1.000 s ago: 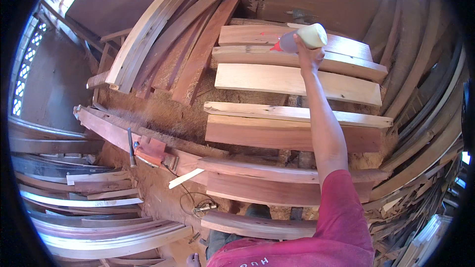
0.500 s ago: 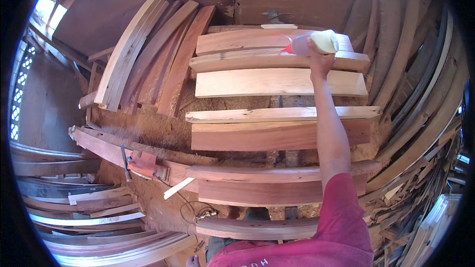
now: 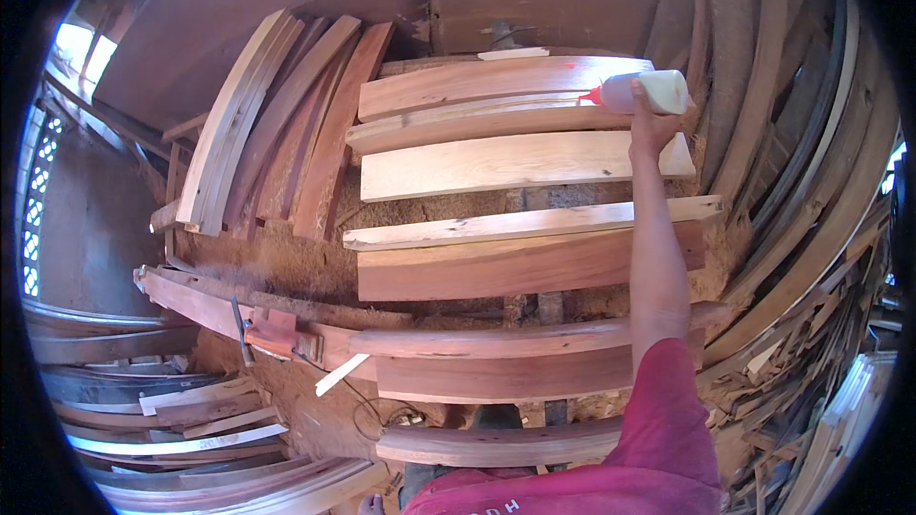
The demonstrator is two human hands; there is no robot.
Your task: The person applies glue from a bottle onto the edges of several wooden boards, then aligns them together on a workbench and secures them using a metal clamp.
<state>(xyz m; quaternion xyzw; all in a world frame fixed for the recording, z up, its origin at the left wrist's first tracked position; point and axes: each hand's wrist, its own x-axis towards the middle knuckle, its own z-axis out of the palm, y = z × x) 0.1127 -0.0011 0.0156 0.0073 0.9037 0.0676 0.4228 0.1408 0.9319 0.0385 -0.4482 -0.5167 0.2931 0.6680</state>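
My right hand (image 3: 649, 124) is stretched far out and grips a whitish squeeze bottle (image 3: 647, 92) with a red nozzle pointing left. The nozzle hangs just over the far curved wooden plank (image 3: 477, 86), the top one of several planks laid side by side. A paler plank (image 3: 506, 164) lies just below my hand. My arm in a red sleeve crosses the nearer planks (image 3: 515, 267). My left hand is out of view.
More curved boards lean in a fan at the upper left (image 3: 277, 124). A red clamp (image 3: 272, 332) grips a long curved piece at the left. Stacks of bent strips (image 3: 172, 420) fill the lower left, and scrap wood piles up on the right (image 3: 811, 324).
My right hand with the bottle has stayed over the far planks while the bottle has tipped to lie sideways, nozzle to the left. My head has shifted, so the planks sit lower in view.
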